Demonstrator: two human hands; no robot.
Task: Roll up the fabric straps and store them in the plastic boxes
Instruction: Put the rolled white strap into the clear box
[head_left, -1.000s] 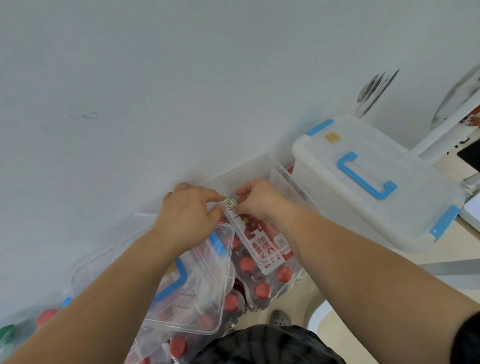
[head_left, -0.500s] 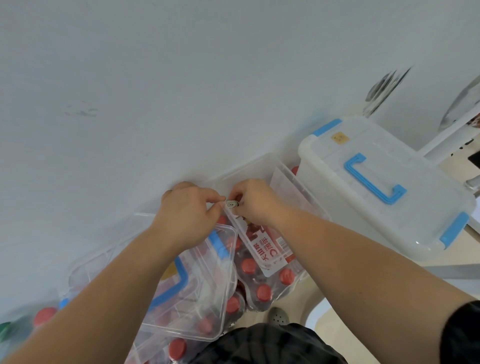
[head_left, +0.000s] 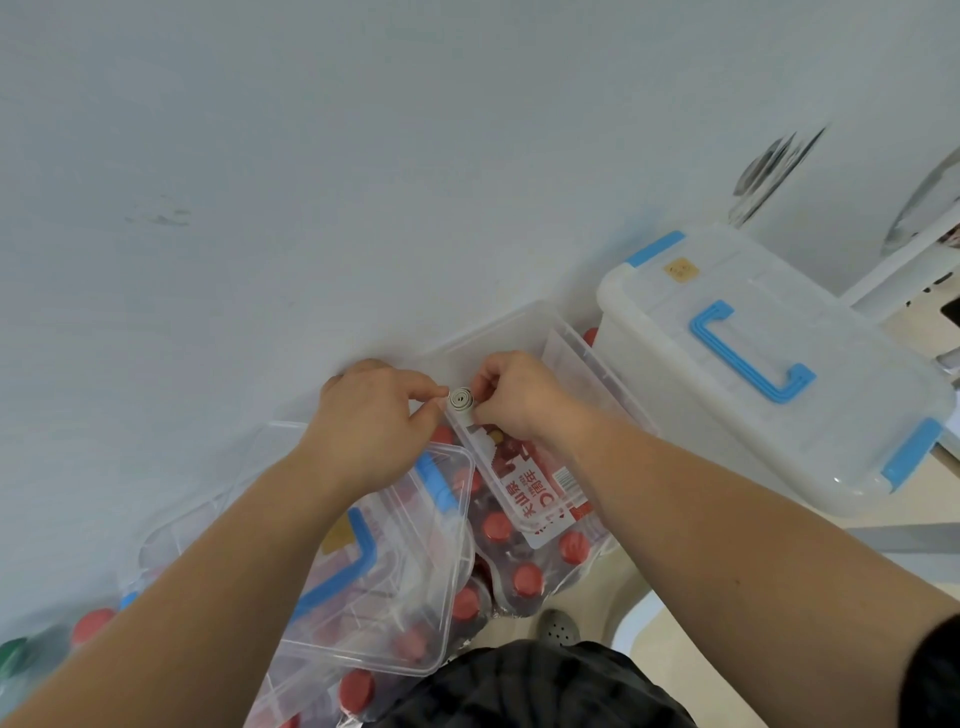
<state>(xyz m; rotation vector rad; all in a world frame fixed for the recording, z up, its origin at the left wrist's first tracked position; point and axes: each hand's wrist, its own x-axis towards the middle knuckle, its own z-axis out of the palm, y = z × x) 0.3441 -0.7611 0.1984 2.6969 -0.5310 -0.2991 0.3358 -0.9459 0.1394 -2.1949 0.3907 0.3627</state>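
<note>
Black sleeve (head_left: 935, 675), dark checked garment (head_left: 524, 686), grey perforated shoe (head_left: 559, 627)

Storage corner (home or office unclear): shrink-wrapped red-capped bottles (head_left: 525, 578), lidded plastic bin (head_left: 841, 447), bare white wall (head_left: 363, 156).

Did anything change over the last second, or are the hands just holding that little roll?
Almost nothing changed. The left hand and right hand still pinch the rolled strap between their fingers over the open clear box, with only tiny finger shifts. Nothing was picked up or let go. The white lidded box stayed put; its slight drift looks like head movement.
</note>
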